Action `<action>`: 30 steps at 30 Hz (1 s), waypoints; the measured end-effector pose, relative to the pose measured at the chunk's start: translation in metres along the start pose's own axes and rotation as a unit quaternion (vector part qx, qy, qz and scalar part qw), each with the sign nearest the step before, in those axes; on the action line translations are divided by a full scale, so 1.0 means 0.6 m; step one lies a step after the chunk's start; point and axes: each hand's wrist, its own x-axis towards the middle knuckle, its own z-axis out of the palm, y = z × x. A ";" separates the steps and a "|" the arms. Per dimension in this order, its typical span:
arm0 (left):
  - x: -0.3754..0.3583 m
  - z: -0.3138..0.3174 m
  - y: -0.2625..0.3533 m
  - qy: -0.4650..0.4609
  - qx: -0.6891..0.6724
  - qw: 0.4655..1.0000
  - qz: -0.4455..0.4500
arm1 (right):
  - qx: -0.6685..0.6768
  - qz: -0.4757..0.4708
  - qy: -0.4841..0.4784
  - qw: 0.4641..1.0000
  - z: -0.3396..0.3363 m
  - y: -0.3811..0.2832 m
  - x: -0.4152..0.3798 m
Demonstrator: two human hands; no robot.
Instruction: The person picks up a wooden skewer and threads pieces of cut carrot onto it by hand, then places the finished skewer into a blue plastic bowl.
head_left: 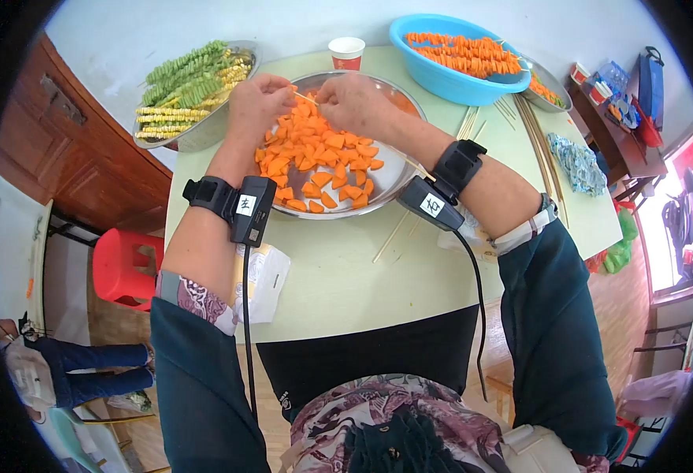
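Observation:
A round metal bowl (397,185) holds cut orange carrot pieces (315,150). Over its far side, both hands are close together with a thin wooden skewer (305,97) showing between their fingertips. My right hand (360,102) is closed on the skewer, its fingers bent and pinched. Just left of it, my left hand (260,104) is closed in a pinch at the skewer's other visible end; whatever lies between those fingertips is too small to make out. No carrot piece is plainly visible on the exposed bit of skewer.
A metal tray (204,142) of green and yellow skewered vegetables stands left. A paper cup (347,54) and a blue basin (409,59) with strung carrots are behind. Loose skewers (392,236) and a patterned cloth (579,164) lie right. A red stool (126,264) stands left; another person is lower left.

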 end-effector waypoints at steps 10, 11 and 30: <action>0.001 -0.001 0.000 -0.031 -0.002 0.996 -0.079 | -0.090 -0.026 0.016 0.995 0.016 0.008 0.002; 0.002 -0.001 0.000 -0.032 -0.012 0.996 -0.082 | -0.086 -0.031 0.019 0.996 0.015 0.007 0.002; -0.019 0.034 0.032 -0.105 -0.016 0.994 -0.021 | -0.088 -0.006 0.026 0.996 0.009 0.017 0.006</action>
